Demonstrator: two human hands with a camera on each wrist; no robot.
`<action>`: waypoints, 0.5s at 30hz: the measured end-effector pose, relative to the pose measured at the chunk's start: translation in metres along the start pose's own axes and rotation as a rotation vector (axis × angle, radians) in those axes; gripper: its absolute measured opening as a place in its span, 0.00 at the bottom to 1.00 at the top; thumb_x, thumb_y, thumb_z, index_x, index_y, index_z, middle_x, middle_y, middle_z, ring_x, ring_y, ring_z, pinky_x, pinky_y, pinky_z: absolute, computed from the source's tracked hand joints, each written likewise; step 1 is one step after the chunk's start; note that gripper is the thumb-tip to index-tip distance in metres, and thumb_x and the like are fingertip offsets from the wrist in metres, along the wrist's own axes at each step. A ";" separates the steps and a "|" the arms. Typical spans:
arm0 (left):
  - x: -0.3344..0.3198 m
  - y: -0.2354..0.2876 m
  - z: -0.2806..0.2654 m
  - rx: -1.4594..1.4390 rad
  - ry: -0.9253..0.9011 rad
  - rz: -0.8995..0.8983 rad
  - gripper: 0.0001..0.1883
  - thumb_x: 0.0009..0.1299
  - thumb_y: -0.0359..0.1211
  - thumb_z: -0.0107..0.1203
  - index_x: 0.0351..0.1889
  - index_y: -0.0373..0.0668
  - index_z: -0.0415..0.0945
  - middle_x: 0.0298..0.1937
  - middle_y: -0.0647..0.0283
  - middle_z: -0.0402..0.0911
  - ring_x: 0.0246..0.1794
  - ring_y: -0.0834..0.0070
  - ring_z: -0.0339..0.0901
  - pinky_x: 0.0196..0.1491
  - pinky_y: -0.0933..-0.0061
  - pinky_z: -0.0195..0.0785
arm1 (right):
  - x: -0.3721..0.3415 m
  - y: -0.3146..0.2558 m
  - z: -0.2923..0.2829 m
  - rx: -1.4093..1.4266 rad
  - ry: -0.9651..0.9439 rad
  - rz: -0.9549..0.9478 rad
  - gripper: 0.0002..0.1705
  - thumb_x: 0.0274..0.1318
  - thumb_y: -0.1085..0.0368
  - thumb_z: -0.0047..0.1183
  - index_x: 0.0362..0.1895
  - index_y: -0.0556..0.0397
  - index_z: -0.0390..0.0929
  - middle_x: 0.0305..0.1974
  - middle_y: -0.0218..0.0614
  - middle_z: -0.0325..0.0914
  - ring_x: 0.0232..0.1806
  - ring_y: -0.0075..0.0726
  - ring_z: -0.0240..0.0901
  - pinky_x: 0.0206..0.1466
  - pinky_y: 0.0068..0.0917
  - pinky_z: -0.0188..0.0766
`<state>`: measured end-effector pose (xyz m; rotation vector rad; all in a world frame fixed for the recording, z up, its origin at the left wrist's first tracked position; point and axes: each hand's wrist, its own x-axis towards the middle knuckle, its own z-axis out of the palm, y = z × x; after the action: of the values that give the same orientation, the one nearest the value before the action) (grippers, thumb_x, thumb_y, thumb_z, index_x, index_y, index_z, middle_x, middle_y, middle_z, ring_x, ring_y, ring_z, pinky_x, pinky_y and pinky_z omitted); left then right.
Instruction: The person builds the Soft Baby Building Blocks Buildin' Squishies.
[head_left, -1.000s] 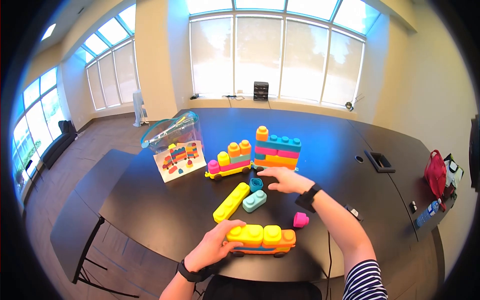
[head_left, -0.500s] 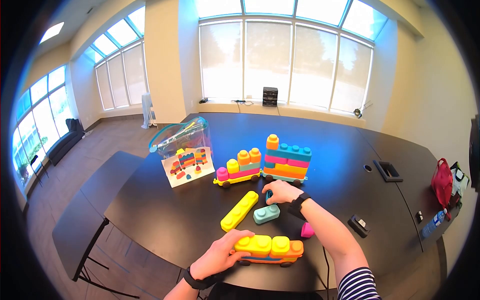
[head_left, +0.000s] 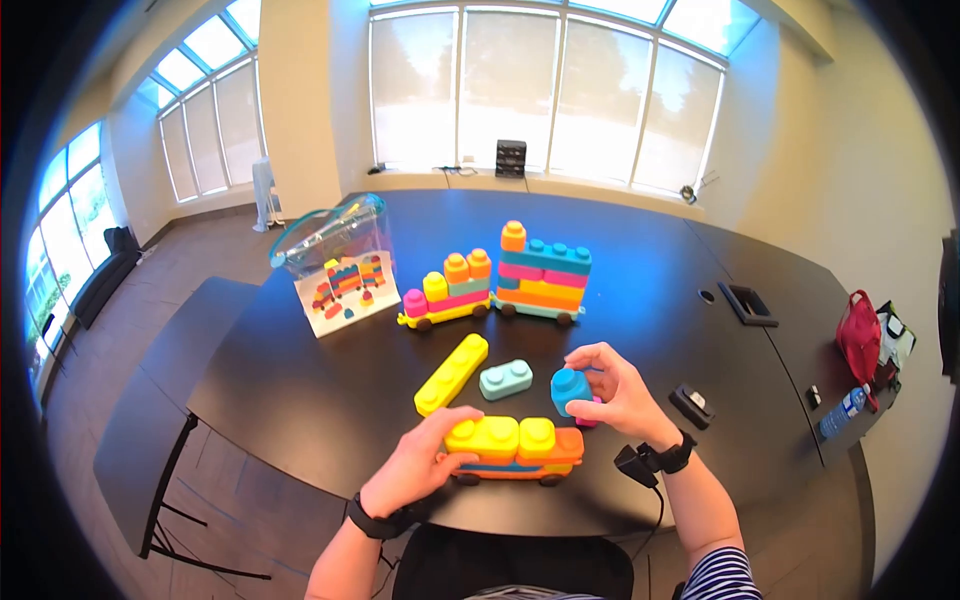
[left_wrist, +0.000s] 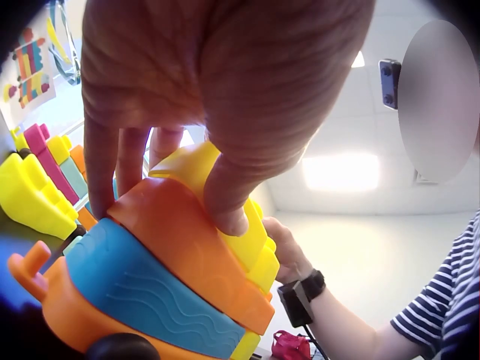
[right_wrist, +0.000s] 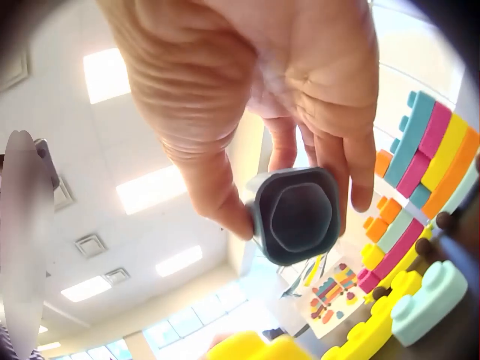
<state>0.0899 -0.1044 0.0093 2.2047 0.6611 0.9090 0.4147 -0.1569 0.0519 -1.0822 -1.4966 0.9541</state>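
Note:
My right hand [head_left: 622, 393] pinches a small blue block [head_left: 571, 391] above the table, right of the toy car. The right wrist view shows the block's hollow underside [right_wrist: 300, 216] between thumb and fingers. My left hand [head_left: 412, 468] grips the rear of an orange wheeled car [head_left: 515, 468] topped with yellow blocks; in the left wrist view the thumb lies on a yellow block [left_wrist: 244, 238]. A pink block [head_left: 590, 418] is partly hidden behind the right hand. A pale teal block [head_left: 506, 380] and a long yellow block [head_left: 452, 375] lie beyond the car.
Two joined block wagons [head_left: 541, 290] stand farther back. A picture card [head_left: 348, 292] leans on a clear bag [head_left: 335, 235] at the back left. On the right are a black device [head_left: 692, 405], a bottle [head_left: 843, 412] and a red bag [head_left: 858, 335].
My right hand has picked up the blue block from beside the pale teal one and moved it right and nearer. My left hand keeps its grip on the car.

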 end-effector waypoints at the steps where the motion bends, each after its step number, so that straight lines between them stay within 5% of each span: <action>1: -0.001 0.000 0.000 -0.019 -0.010 -0.024 0.30 0.70 0.27 0.71 0.70 0.47 0.74 0.63 0.55 0.82 0.63 0.49 0.81 0.62 0.58 0.77 | -0.011 0.003 0.006 -0.032 0.037 -0.017 0.34 0.58 0.71 0.74 0.66 0.57 0.74 0.58 0.37 0.79 0.58 0.30 0.81 0.64 0.31 0.80; 5: -0.001 -0.004 0.002 -0.016 -0.007 -0.011 0.31 0.69 0.27 0.71 0.70 0.46 0.74 0.63 0.54 0.82 0.63 0.49 0.81 0.63 0.57 0.76 | -0.037 0.015 0.013 0.002 0.074 0.021 0.34 0.57 0.72 0.76 0.67 0.57 0.77 0.61 0.39 0.82 0.64 0.31 0.79 0.73 0.35 0.73; 12: 0.000 -0.006 0.003 -0.020 -0.007 -0.003 0.31 0.69 0.26 0.71 0.70 0.47 0.74 0.64 0.54 0.82 0.64 0.49 0.80 0.65 0.57 0.75 | -0.052 0.020 0.012 -0.130 0.079 -0.079 0.31 0.55 0.69 0.76 0.63 0.56 0.81 0.59 0.37 0.85 0.62 0.36 0.82 0.75 0.38 0.72; 15: 0.000 -0.003 0.003 -0.039 -0.014 -0.034 0.32 0.68 0.26 0.71 0.71 0.48 0.74 0.63 0.53 0.83 0.64 0.49 0.81 0.64 0.58 0.75 | -0.055 0.023 0.009 -0.431 0.033 -0.190 0.30 0.53 0.69 0.77 0.62 0.54 0.84 0.60 0.38 0.86 0.62 0.38 0.83 0.76 0.38 0.70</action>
<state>0.0910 -0.1038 0.0057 2.1575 0.6671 0.8809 0.4138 -0.2031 0.0138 -1.2207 -1.7897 0.4892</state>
